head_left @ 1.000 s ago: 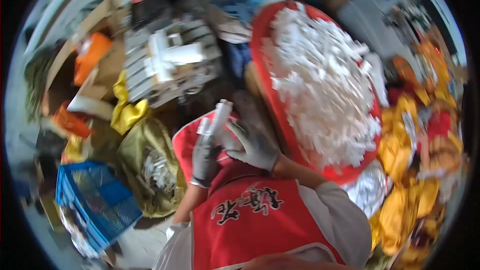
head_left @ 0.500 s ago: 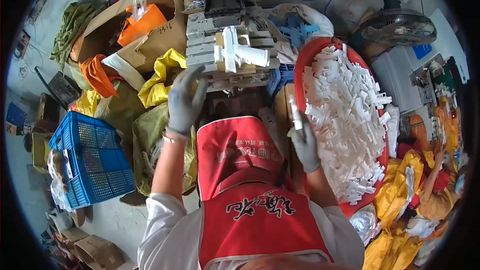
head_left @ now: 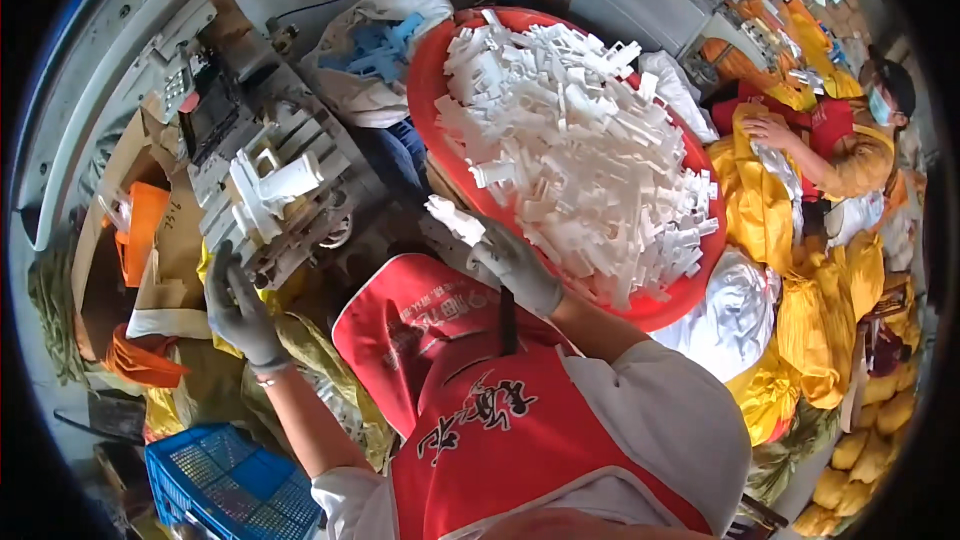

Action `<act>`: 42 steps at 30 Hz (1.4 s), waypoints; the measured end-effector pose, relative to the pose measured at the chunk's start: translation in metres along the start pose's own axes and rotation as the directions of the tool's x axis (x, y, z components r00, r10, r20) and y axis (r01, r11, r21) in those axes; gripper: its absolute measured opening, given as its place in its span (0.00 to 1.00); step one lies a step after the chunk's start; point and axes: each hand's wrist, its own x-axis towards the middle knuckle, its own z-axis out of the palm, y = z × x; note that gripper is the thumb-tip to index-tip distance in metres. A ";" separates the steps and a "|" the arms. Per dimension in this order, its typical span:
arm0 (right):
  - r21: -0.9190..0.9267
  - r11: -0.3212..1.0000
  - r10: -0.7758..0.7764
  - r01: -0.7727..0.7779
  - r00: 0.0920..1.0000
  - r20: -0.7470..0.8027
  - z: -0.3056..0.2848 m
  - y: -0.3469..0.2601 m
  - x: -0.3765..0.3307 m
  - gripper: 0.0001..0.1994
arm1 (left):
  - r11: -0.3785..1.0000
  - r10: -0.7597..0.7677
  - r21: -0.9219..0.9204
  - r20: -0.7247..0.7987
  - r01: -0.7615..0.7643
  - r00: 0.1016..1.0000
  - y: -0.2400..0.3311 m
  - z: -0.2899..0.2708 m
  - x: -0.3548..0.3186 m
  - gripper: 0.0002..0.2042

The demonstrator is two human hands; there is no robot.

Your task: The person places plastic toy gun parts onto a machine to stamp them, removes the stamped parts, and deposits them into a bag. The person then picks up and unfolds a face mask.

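My right hand (head_left: pixel 518 262), in a grey glove, grips a white plastic part (head_left: pixel 455 219) just in front of the red basin (head_left: pixel 660 308), which is heaped with several white plastic parts (head_left: pixel 575 155). My left hand (head_left: pixel 240 308), also gloved, hangs open with spread fingers below a grey slatted fixture (head_left: pixel 285 195) that carries a white plastic piece (head_left: pixel 285 182). It touches nothing that I can see. A red apron (head_left: pixel 480 410) covers my chest and lap.
A blue crate (head_left: pixel 225 490) sits at the lower left beside yellow sacks (head_left: pixel 345 410). Cardboard and orange items (head_left: pixel 140 240) lie at the left. A white bag of blue parts (head_left: pixel 375 50) is behind the fixture. Another person (head_left: pixel 830 140) sits among yellow bags at the right.
My left hand has dropped from the fixture and now hangs open below it. My right hand still holds a white part near the basin. The view has swung to the right.
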 end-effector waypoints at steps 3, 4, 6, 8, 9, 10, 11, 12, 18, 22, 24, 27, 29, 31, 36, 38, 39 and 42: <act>-0.634 0.690 -0.355 0.349 0.927 0.124 -0.009 0.010 0.004 0.16 | 0.940 0.042 -0.340 0.105 -0.004 0.994 0.044 -0.012 -0.022 0.13; -0.377 0.923 -0.087 0.079 0.996 -0.005 -0.001 0.032 -0.004 0.15 | 0.916 0.169 -0.393 0.209 -0.076 0.963 0.068 -0.005 -0.020 0.11; -0.181 0.980 0.046 -0.077 0.984 -0.172 0.009 0.052 -0.006 0.11 | 0.754 0.592 -0.560 0.353 -0.343 0.725 0.133 0.002 0.008 0.10; -0.446 0.883 -0.216 0.144 0.970 -0.114 0.008 0.032 0.004 0.10 | 0.549 0.793 -0.747 0.323 -0.376 0.517 0.186 -0.002 0.013 0.10; -0.515 0.810 -0.333 0.281 0.943 -0.008 0.013 0.019 0.011 0.10 | 0.494 0.804 -0.795 0.263 -0.352 0.534 0.197 -0.004 0.003 0.10; -0.394 0.901 -0.176 0.181 0.983 0.049 0.004 -0.009 0.010 0.10 | 0.394 0.807 -0.861 0.157 -0.321 0.569 0.215 -0.005 0.003 0.10; -0.428 0.878 -0.207 0.216 0.976 0.069 0.006 -0.021 0.011 0.09 | 0.343 0.784 -0.885 0.084 -0.316 0.615 0.228 -0.004 -0.001 0.10; -0.464 0.849 -0.240 0.254 0.967 0.089 0.007 -0.027 0.009 0.08 | 0.325 0.774 -0.888 0.053 -0.325 0.630 0.235 -0.005 -0.003 0.10; -0.516 0.833 -0.106 0.199 0.973 0.204 0.012 0.035 -0.021 0.12 | 0.341 0.765 -0.825 -0.034 -0.450 0.643 0.228 -0.002 -0.014 0.07; -0.183 0.974 0.139 -0.132 0.990 0.030 -0.004 0.015 -0.031 0.13 | 0.345 0.653 -0.866 -0.056 -0.363 0.755 0.233 -0.011 -0.010 0.07; 0.006 0.978 0.209 -0.209 0.978 0.000 -0.002 0.014 -0.029 0.13 | 0.348 0.589 -0.890 -0.038 -0.296 0.807 0.237 -0.015 -0.011 0.08; 0.153 0.951 0.272 -0.270 0.962 0.005 0.000 0.018 -0.023 0.14 | 0.356 0.614 -0.885 -0.021 -0.301 0.789 0.233 -0.008 -0.009 0.08; 0.207 0.932 0.299 -0.296 0.954 0.021 0.002 0.017 -0.023 0.14 | 0.315 0.639 -0.811 -0.204 -0.493 0.742 0.232 -0.003 -0.006 0.05; 0.247 0.918 0.317 -0.311 0.948 0.019 0.002 0.017 -0.020 0.14 | 0.335 0.550 -0.751 -0.334 -0.569 0.765 0.234 -0.001 -0.012 0.04; 0.337 0.880 0.354 -0.335 0.935 0.007 0.002 0.026 -0.016 0.15 | 0.347 0.608 -0.682 -0.360 -0.644 0.708 0.227 0.002 -0.011 0.06; 0.366 0.857 0.368 -0.363 0.928 0.057 0.009 0.034 -0.021 0.15 | 0.406 0.555 -0.839 -0.089 -0.363 0.827 0.229 -0.010 -0.015 0.08; 0.354 0.861 0.389 -0.366 0.921 0.005 0.001 0.022 -0.021 0.16 | 0.351 0.555 -0.863 -0.122 -0.365 0.823 0.225 -0.018 -0.006 0.08; 0.416 0.830 0.401 -0.372 0.916 0.020 0.006 0.022 -0.021 0.16 | 0.388 0.627 -0.827 -0.086 -0.407 0.774 0.222 -0.029 -0.011 0.09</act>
